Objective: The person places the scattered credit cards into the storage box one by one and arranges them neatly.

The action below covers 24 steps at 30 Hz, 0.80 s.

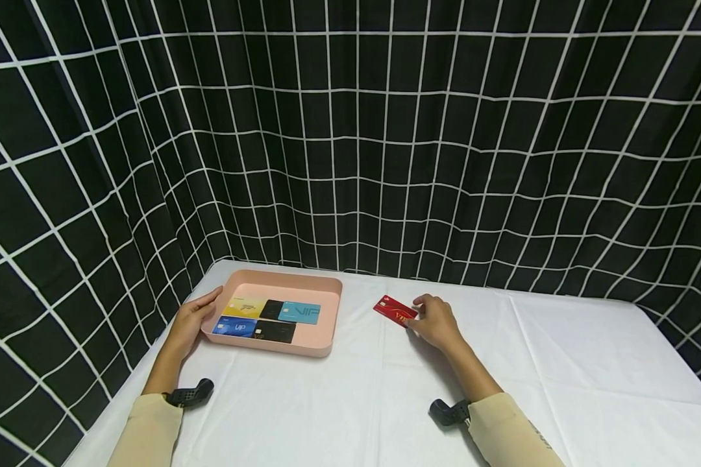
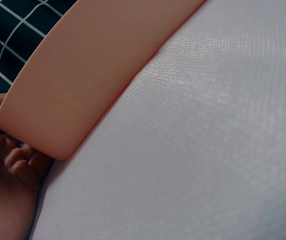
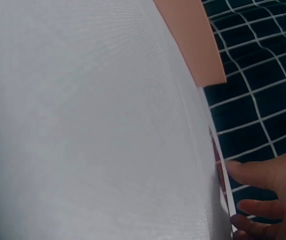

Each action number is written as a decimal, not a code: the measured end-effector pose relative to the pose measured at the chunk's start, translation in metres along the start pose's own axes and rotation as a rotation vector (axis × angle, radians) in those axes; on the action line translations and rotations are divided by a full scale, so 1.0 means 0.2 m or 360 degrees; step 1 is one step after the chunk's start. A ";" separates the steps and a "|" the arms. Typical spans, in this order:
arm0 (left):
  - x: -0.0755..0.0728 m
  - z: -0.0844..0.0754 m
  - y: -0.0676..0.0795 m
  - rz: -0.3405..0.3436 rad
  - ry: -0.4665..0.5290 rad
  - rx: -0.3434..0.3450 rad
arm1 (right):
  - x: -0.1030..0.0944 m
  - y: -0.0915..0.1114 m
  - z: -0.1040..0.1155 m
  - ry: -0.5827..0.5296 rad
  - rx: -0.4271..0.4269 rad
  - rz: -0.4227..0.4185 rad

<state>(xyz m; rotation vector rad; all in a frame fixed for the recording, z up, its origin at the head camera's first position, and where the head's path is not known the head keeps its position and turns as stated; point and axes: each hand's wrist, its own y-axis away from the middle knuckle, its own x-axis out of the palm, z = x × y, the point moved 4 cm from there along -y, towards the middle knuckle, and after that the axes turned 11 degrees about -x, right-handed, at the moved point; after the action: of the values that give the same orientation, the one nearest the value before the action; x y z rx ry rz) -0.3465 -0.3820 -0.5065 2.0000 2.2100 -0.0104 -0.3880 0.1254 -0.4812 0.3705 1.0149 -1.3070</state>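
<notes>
A red card with "VIP" lettering [image 1: 393, 310] is pinched by its right end between the thumb and fingers of my right hand [image 1: 438, 322]. The right wrist view shows this card [image 3: 219, 165] nearly edge-on, close to the white cloth, with the thumb against it. At the left, my left hand [image 1: 189, 319] grips the left side of a shallow pink tray [image 1: 286, 279]. In the left wrist view, curled fingers [image 2: 19, 162] show beside the tray's corner. Inside the tray lie several cards: yellow [image 1: 242, 306], light blue [image 1: 300, 312], blue [image 1: 233, 326] and black [image 1: 276, 331], some overlapping.
A white cloth [image 1: 339, 408] with creases covers the table. Black curtains with a white grid [image 1: 374, 162] hang behind and to the left of it. Each wrist carries a black camera mount [image 1: 190, 393].
</notes>
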 end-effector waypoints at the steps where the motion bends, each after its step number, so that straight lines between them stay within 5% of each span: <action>1: 0.00 0.00 0.00 0.0002 -0.0001 0.0002 | 0.00 0.00 0.00 0.0025 -0.0004 0.0011; 12: 0.01 0.01 0.00 -0.0017 -0.0055 0.0032 | 0.02 0.00 -0.01 0.0115 0.0041 0.0084; 24: 0.01 0.00 0.01 -0.0019 -0.0071 0.0028 | 0.02 0.00 0.00 -0.0046 0.0037 0.0026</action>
<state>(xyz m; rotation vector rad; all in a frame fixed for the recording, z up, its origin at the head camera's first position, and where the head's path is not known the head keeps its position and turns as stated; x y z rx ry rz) -0.3453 -0.3809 -0.5074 1.9757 2.2023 -0.0754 -0.3887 0.1221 -0.4848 0.3759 0.9714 -1.3070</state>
